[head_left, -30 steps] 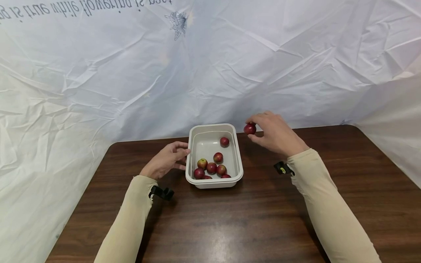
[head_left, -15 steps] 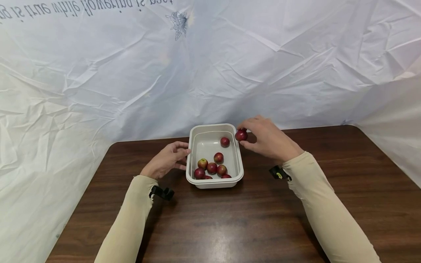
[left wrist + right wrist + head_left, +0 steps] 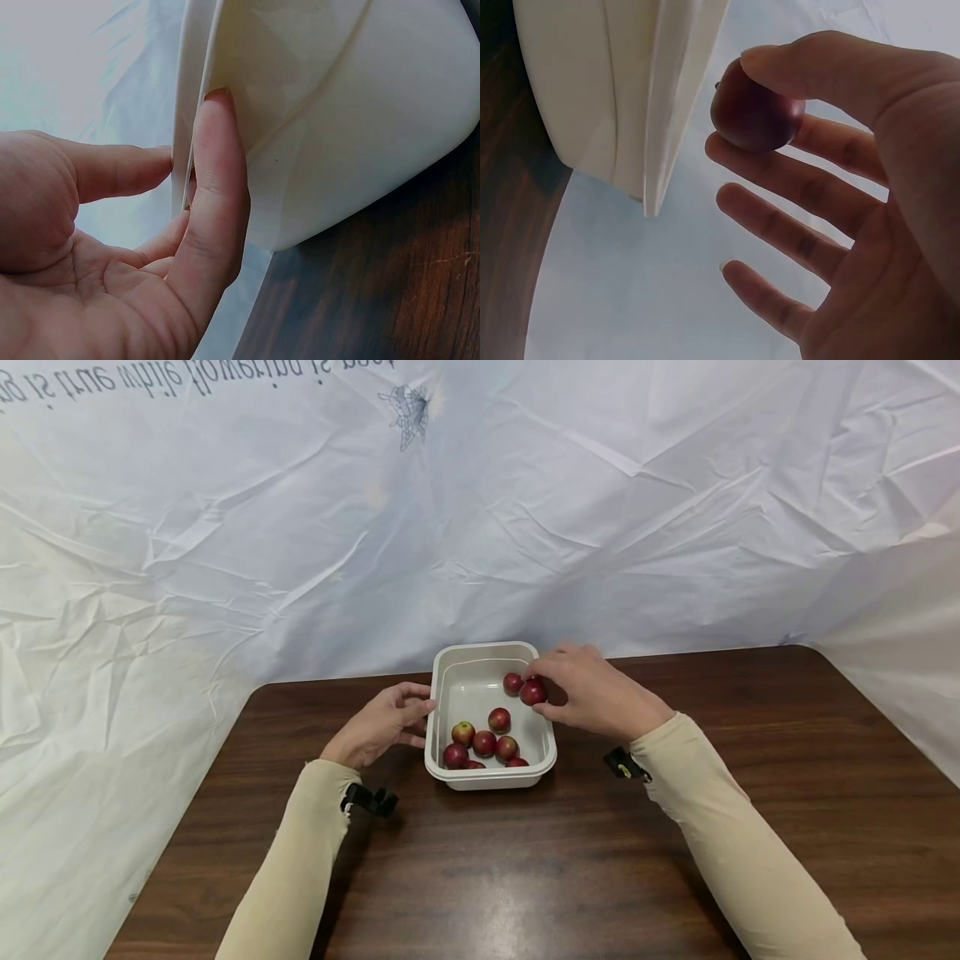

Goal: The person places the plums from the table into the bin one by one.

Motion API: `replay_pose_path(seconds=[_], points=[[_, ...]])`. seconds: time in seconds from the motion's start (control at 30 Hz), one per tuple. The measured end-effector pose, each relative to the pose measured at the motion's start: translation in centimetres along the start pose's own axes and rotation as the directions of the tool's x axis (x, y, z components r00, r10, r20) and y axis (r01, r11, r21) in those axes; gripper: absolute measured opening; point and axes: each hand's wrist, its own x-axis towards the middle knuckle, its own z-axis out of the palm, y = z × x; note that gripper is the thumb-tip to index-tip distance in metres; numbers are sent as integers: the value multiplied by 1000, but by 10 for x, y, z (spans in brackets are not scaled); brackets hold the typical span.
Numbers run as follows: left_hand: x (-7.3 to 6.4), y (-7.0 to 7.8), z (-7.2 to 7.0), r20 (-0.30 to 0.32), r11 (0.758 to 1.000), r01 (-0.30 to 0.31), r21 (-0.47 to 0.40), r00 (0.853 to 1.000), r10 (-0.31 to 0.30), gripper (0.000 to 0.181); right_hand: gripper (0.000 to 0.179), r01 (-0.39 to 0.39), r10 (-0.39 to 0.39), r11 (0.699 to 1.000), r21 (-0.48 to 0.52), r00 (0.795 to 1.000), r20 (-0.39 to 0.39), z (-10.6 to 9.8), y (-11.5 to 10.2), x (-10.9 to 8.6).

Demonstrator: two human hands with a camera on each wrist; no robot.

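A pale rectangular plastic container (image 3: 491,773) stands near the far edge of the table. My left hand (image 3: 378,722) holds its left rim, thumb on the edge and fingers against the outer wall, as the left wrist view (image 3: 180,217) confirms. With thumb and fingertips, my right hand (image 3: 596,700) pinches a small dark red apple (image 3: 754,112) over the container's right side. Several small red apples lie inside, mostly gathered at the near end, one of them a yellow-green apple (image 3: 462,733). Another red apple (image 3: 513,683) sits near the far right, just beside the held one in the head view.
The dark wood-grain table (image 3: 420,877) extends to both sides and toward me. Behind it hangs a wrinkled white sheet (image 3: 480,543) with printed lettering, close to the container's far end. Black wrist mounts (image 3: 369,800) sit on both sleeves.
My right hand has moved left and slightly down, carrying the apple from right of the container to over its right side. The left hand and container have stayed nearly still.
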Motion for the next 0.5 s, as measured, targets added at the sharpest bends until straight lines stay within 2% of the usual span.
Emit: replay_pose_path(seconds=[0.23, 0.5], points=[[0, 0, 0, -4, 1000, 5, -2, 1000, -5, 42, 37, 28, -27, 1000, -15, 999, 16, 8, -4, 2], [1, 1, 1, -5, 1000, 6, -3, 1000, -6, 44, 34, 22, -22, 1000, -4, 998, 52, 18, -8, 5]])
